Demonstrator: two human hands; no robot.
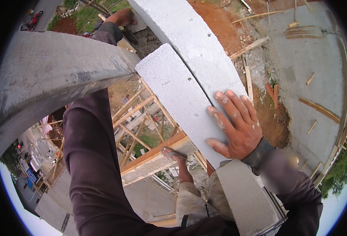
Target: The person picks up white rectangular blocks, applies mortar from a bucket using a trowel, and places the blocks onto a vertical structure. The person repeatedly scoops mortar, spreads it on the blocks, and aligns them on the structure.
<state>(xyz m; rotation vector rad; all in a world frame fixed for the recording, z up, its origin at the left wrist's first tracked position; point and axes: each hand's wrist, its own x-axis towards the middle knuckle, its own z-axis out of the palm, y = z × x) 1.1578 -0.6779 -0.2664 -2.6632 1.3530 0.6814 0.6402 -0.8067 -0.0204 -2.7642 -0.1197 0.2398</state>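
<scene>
The near block [175,80] (pale, pitted) stretches toward ten o'clock beneath the right fingers [233,110], spread flat, gripping nothing; I can't tell what the left fingers [133,20] hold.

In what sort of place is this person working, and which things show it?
Most likely an outdoor building site, apparently above ground level: the right hand lies flat on pale blocks, wooden poles stand below, and bare reddish soil shows beyond.
</scene>
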